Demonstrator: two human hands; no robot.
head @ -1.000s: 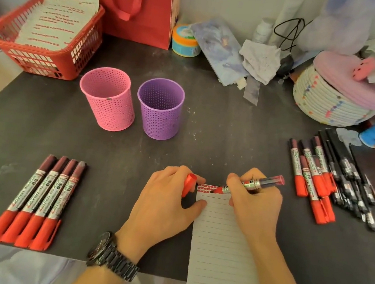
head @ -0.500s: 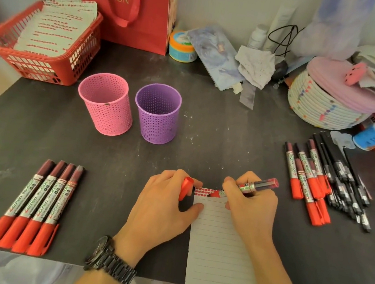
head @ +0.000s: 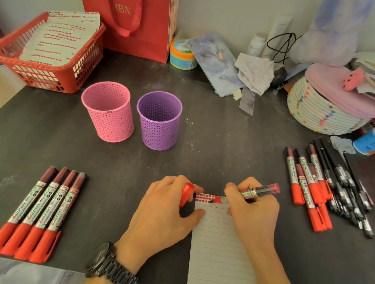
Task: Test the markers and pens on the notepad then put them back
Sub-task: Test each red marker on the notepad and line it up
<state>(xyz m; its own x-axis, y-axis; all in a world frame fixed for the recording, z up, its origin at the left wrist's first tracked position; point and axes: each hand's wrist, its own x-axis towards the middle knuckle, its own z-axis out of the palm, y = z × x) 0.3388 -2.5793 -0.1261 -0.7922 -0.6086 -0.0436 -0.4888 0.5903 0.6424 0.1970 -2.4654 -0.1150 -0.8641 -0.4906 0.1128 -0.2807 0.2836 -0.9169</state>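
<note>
Left grip [head: 163, 212] pinching the red plastic cap [head: 186, 193], the right grip [head: 253, 211] is pressing its pinched red marker [head: 256, 191] onto the lined white notepad [head: 220, 252], which, barely pinned, could slide.

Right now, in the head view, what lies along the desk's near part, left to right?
Four red markers, left hand pinching a red cap, notepad, right hand gripping a marker, heap of red markers and black pens.

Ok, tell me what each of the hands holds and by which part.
The right hand grips the uncapped red marker by its barrel near the tip; the left hand holds the red cap by its upper end.
</note>
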